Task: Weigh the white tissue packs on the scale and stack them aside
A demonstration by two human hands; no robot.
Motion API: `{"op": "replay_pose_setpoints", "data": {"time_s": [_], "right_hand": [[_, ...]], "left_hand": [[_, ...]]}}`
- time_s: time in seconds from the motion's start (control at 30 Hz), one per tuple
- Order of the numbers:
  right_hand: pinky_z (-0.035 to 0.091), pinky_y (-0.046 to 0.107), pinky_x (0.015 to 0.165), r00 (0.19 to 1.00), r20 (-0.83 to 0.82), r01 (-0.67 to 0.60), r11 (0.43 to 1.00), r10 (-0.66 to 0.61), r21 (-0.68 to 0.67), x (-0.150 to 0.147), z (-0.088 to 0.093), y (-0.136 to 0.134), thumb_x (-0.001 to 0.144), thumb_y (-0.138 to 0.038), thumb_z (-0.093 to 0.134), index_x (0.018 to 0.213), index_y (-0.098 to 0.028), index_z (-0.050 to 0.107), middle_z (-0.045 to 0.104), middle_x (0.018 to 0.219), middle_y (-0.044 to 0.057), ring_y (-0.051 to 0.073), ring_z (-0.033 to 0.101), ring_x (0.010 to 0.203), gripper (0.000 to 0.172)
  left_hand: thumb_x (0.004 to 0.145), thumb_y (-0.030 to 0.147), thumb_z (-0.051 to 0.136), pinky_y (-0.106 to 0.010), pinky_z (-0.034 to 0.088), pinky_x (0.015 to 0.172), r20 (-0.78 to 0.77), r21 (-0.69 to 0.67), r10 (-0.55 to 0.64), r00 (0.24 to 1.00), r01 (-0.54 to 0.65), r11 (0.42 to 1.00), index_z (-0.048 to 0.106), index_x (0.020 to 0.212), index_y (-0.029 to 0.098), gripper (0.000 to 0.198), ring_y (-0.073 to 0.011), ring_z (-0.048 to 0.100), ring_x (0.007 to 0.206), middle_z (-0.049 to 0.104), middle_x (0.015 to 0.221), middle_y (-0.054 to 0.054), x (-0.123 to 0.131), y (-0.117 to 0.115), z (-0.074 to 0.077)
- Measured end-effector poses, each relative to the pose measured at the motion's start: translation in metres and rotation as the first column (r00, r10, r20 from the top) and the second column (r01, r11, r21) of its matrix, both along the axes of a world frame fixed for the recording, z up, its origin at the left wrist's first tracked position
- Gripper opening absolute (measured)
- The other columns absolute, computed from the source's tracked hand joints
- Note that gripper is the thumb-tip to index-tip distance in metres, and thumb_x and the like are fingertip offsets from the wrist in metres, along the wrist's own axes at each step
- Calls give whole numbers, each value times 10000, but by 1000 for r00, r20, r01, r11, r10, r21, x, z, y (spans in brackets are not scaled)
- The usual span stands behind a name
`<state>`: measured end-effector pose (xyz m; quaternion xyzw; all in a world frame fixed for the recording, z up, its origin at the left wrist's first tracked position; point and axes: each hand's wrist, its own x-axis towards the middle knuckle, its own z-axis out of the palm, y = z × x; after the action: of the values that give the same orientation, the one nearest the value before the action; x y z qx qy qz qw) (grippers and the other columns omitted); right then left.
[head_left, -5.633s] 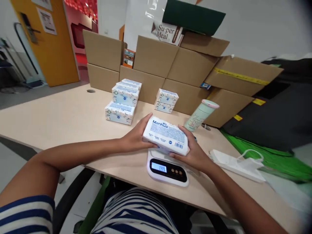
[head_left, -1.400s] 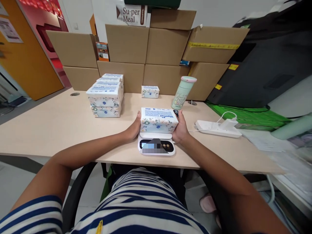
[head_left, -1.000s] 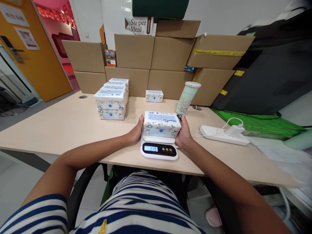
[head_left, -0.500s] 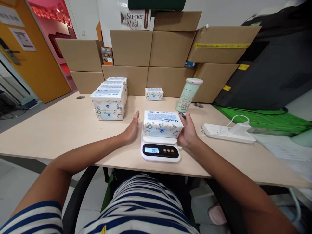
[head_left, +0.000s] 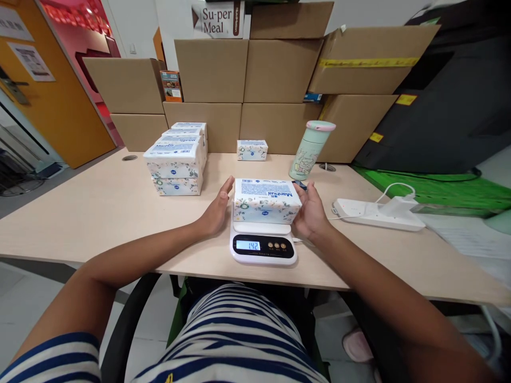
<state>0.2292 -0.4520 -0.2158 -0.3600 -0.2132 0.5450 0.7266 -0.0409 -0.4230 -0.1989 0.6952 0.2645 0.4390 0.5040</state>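
A soft pack of tissues (head_left: 265,201), white with a floral print and blue "Manhua" lettering, rests on a white digital scale (head_left: 263,257). The lit display seems to read 142. My left hand (head_left: 216,214) stands upright on the pack's left side, fingers stretched, very close to it; contact is unclear. On the other side, my right hand (head_left: 312,214) is open with its thumb up, its fingers at the pack's right edge and partly hidden behind it. Beyond the left hand, several similar tissue packs (head_left: 175,167) are stacked in a row.
A smaller-looking tissue pack (head_left: 252,151) stands at the back of the table. To its right are a mint green tumbler (head_left: 309,151) and a white power strip (head_left: 375,215) with a plugged-in charger. Cardboard boxes (head_left: 211,72) form a wall behind.
The scale's reading has dropped from about 198 to about 142. My left hand's fingers have come slightly nearer the pack, and the camera view has tilted a little downward.
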Motion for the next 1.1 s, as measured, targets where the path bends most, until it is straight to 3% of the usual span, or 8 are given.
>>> {"op": "replay_pose_setpoints", "data": {"time_s": [0.17, 0.3, 0.5, 0.67, 0.77, 0.9, 1.0, 1.1], "right_hand": [[641, 615, 1067, 1000, 8, 28, 997, -27, -73, -6, 8, -4, 1043, -750, 433, 1212, -314, 669, 820, 1239, 60, 308, 771, 1253, 524], [644, 628, 1057, 999, 35, 8, 1000, -7, -6, -4, 5, -2, 1015, -776, 462, 1211, -316, 665, 820, 1237, 68, 327, 769, 1259, 539], [624, 644, 1095, 995, 84, 58, 996, -53, -60, -12, 11, -11, 1085, -680, 355, 1153, -304, 689, 825, 1241, 67, 320, 741, 1313, 507], [589, 571, 1179, 974, 201, 101, 995, -101, 11, -23, 20, -23, 1138, -597, 248, 1197, -306, 730, 811, 1284, 53, 288, 688, 1406, 566], [602, 534, 1163, 959, 271, 97, 995, -85, -29, -22, 27, -25, 1137, -619, 256, 1164, -349, 754, 822, 1232, 45, 283, 665, 1439, 566], [615, 618, 1134, 950, 304, 127, 977, -69, -174, -15, 31, -33, 1140, -591, 289, 1121, -365, 759, 806, 1239, 38, 320, 609, 1501, 522], [613, 635, 1135, 938, 327, 187, 961, -113, -203, -10, 27, -37, 1086, -622, 452, 1148, -410, 751, 763, 1362, 9, 335, 535, 1570, 372], [603, 647, 1138, 929, 331, 228, 960, -164, -163, -10, 23, -41, 1046, -628, 530, 1195, -437, 749, 712, 1471, -15, 345, 515, 1585, 327]], "left_hand": [[1078, 762, 395, -471, 84, 1428, -21, 2, 25, 999, -25, 1000, 349, 1759, 274, 839, -317, 188, 1750, 291, 1860, -60, 1, 0, 0], [1081, 732, 439, -464, 96, 1426, 36, -28, 12, 999, -11, 1000, 425, 1720, 326, 757, -314, 200, 1747, 323, 1850, -29, 0, 3, -4], [1023, 881, 291, -546, 170, 1408, 18, -131, 119, 993, -115, 985, 370, 1731, 291, 925, -358, 210, 1741, 244, 1874, -102, 7, 14, -14], [1070, 838, 172, -584, 178, 1393, 81, -202, 110, 991, -91, 975, 391, 1704, 366, 820, -344, 130, 1755, 290, 1860, -17, 11, 21, -25], [1101, 786, 117, -604, 214, 1379, 39, -244, 129, 991, -115, 963, 434, 1680, 364, 783, -345, 204, 1738, 382, 1811, 7, 8, 20, -20], [1078, 829, 176, -603, 268, 1384, 7, -296, 145, 989, -137, 945, 495, 1627, 418, 756, -338, 298, 1714, 510, 1728, 44, 2, 8, -12], [1037, 886, 207, -582, 297, 1385, -3, -304, 132, 991, -126, 944, 475, 1642, 432, 802, -350, 288, 1718, 487, 1748, 28, 0, -2, -9], [981, 943, 244, -571, 282, 1393, -39, -273, 130, 991, -136, 952, 400, 1682, 456, 868, -368, 220, 1737, 413, 1800, 12, -1, -12, -8]]}}
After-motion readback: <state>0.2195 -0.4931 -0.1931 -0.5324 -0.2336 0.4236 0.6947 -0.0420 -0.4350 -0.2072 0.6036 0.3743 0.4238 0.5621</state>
